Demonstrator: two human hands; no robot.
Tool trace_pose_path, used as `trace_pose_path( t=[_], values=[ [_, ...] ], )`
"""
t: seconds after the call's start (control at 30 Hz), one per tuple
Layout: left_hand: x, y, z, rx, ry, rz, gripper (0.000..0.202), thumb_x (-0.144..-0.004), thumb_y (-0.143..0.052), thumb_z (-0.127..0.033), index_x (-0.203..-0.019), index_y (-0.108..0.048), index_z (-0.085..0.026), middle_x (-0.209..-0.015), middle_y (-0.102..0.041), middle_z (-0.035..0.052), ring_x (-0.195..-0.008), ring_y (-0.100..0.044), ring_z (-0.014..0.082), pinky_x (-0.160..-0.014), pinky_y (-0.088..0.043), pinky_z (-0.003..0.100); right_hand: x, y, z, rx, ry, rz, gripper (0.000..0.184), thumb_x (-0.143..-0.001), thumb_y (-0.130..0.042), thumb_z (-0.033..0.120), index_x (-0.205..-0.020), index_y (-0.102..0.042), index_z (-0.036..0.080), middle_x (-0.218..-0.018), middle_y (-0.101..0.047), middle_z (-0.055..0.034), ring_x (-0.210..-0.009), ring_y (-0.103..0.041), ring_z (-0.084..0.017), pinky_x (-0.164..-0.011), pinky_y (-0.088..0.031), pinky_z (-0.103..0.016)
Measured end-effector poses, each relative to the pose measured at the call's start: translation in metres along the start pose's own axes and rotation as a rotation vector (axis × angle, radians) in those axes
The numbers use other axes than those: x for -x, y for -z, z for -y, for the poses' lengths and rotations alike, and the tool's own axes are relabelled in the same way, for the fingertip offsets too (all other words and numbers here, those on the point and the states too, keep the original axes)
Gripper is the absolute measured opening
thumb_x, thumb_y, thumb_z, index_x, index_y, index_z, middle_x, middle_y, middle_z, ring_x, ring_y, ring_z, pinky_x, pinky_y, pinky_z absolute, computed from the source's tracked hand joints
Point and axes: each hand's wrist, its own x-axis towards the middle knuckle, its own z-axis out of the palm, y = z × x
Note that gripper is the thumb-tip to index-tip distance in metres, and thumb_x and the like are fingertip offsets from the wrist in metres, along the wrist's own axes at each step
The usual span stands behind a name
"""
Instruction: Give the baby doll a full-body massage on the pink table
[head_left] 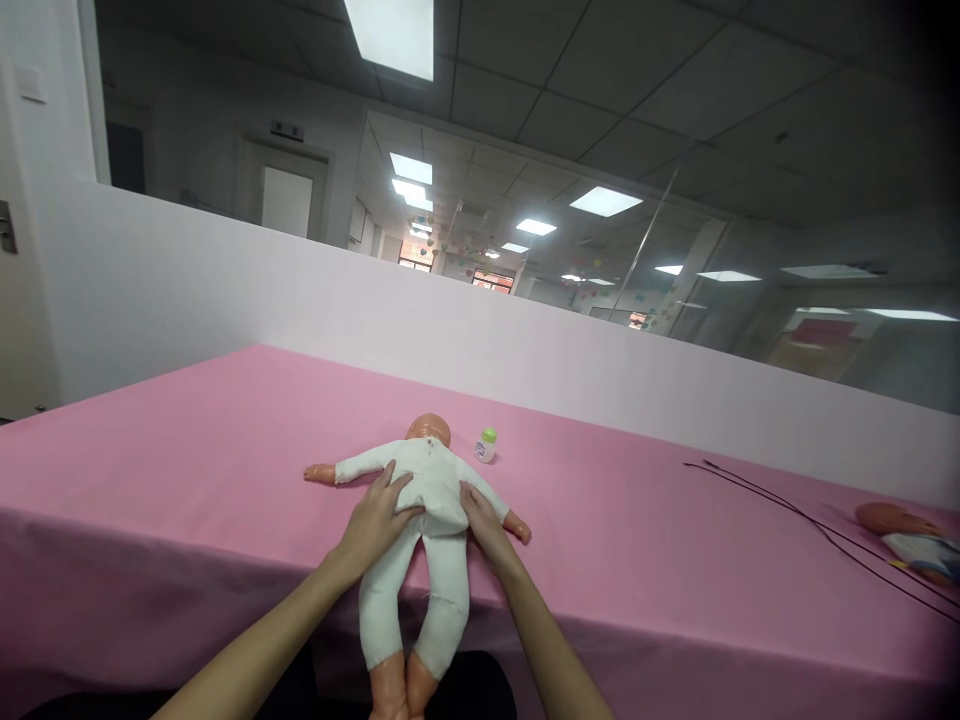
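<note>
Pink tablecloth (187, 450): white-suited doll (431, 490) lies at the near edge, legs overhanging. Left hand (377, 520) and right hand (484, 525) rest open on its torso, unclenched; green-capped bottle (486, 445) just beyond.

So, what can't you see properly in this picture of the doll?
In the head view:
Middle of the doll: partly hidden under the left hand and right hand.
Its feet: cut off by the bottom edge.
Other doll: cut off by the right edge.
Writing on the small bottle: too small to read.
</note>
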Motion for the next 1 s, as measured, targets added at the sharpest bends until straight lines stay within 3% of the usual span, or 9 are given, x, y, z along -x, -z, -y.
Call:
trace_pose_path(
  t=[0.1, 0.2, 0.33, 0.4, 0.47, 0.53, 0.67, 0.73, 1.0],
  values=[
    [-0.008, 0.001, -0.004, -0.012, 0.015, -0.011, 0.057, -0.101, -0.053, -0.047, -0.151, -0.055, -0.021, -0.17, -0.036, 0.0145, -0.15, -0.045, 0.0352, -0.115, -0.047, 0.042, 0.0, -0.003, 0.0, -0.115, -0.034, -0.031, 0.061, -0.1, -0.053, 0.06, -0.146, -0.058, 0.02, -0.158, -0.053, -0.0136, -0.145, -0.053, -0.028, -0.118, -0.047, -0.045],
    [-0.015, 0.0, 0.0, -0.119, 0.037, 0.066, 0.056, -0.098, -0.059, -0.043, -0.149, -0.056, -0.02, -0.169, -0.038, 0.0175, -0.15, -0.044, 0.038, -0.11, -0.049, 0.046, -0.006, -0.003, -0.005, 0.057, -0.061, -0.059, 0.064, -0.091, -0.068, 0.052, -0.144, -0.06, 0.017, -0.158, -0.053, -0.0158, -0.146, -0.051, -0.033, -0.119, -0.044, -0.049],
    [-0.02, 0.001, 0.012, -0.196, 0.029, 0.158, 0.068, -0.092, -0.07, -0.049, -0.15, -0.055, -0.02, -0.168, -0.039, 0.0199, -0.149, -0.042, 0.0429, -0.107, -0.048, 0.05, -0.017, -0.003, -0.009, 0.364, -0.023, -0.053, 0.056, -0.093, -0.064, 0.044, -0.14, -0.065, 0.014, -0.149, -0.06, -0.0189, -0.139, -0.057, -0.034, -0.119, -0.043, -0.05],
    [-0.028, 0.005, 0.013, -0.207, -0.006, 0.157, 0.066, -0.086, -0.072, -0.063, -0.137, -0.066, -0.019, -0.156, -0.054, 0.0204, -0.141, -0.05, 0.0448, -0.106, -0.049, 0.05, -0.026, -0.005, -0.006, 0.546, 0.06, -0.081, 0.045, -0.093, -0.062, 0.036, -0.131, -0.07, 0.014, -0.143, -0.064, -0.0193, -0.137, -0.057, -0.035, -0.119, -0.041, -0.05],
    [-0.041, 0.011, 0.009, -0.221, -0.041, 0.114, 0.054, -0.089, -0.066, -0.07, -0.108, -0.077, -0.02, -0.134, -0.068, 0.0177, -0.125, -0.062, 0.0416, -0.104, -0.049, 0.048, -0.038, -0.009, 0.0, 0.688, 0.172, -0.119, 0.039, -0.093, -0.059, 0.028, -0.128, -0.071, 0.015, -0.141, -0.064, -0.0182, -0.137, -0.055, -0.035, -0.12, -0.039, -0.051],
    [-0.059, 0.014, 0.0, -0.222, -0.062, 0.033, 0.047, -0.099, -0.056, -0.061, -0.095, -0.077, -0.02, -0.122, -0.071, 0.0152, -0.115, -0.066, 0.0359, -0.102, -0.049, 0.046, -0.053, -0.014, 0.007, 0.764, 0.275, -0.151, 0.043, -0.094, -0.054, 0.023, -0.135, -0.066, 0.016, -0.147, -0.061, -0.0168, -0.141, -0.05, -0.034, -0.121, -0.036, -0.051],
    [-0.095, 0.006, -0.011, -0.197, -0.097, -0.049, 0.029, -0.104, -0.049, -0.021, -0.123, -0.068, -0.013, -0.132, -0.068, 0.0159, -0.121, -0.063, 0.0289, -0.1, -0.048, 0.039, -0.08, -0.028, 0.016, 0.787, 0.351, -0.132, 0.048, -0.1, -0.048, 0.022, -0.146, -0.055, 0.01, -0.153, -0.055, -0.0182, -0.145, -0.046, -0.031, -0.123, -0.032, -0.045],
    [-0.106, -0.002, -0.008, -0.202, -0.084, -0.034, 0.028, -0.1, -0.048, -0.011, -0.12, -0.067, -0.01, -0.129, -0.069, 0.0172, -0.118, -0.064, 0.027, -0.097, -0.048, 0.036, -0.088, -0.036, 0.017, 0.794, 0.336, -0.136, 0.044, -0.102, -0.046, 0.02, -0.142, -0.057, 0.01, -0.145, -0.061, -0.0177, -0.138, -0.052, -0.03, -0.118, -0.037, -0.041],
    [-0.112, -0.026, 0.02, -0.24, 0.107, -0.011, 0.021, -0.099, -0.051, -0.016, -0.104, -0.07, -0.009, -0.104, -0.074, 0.015, -0.099, -0.07, 0.0256, -0.083, -0.046, 0.035, -0.095, -0.052, 0.007, 0.927, 0.159, -0.154, 0.023, -0.097, -0.051, 0.011, -0.097, -0.074, 0.015, -0.107, -0.074, -0.0167, -0.106, -0.064, -0.032, -0.09, -0.046, -0.038]
  ],
)
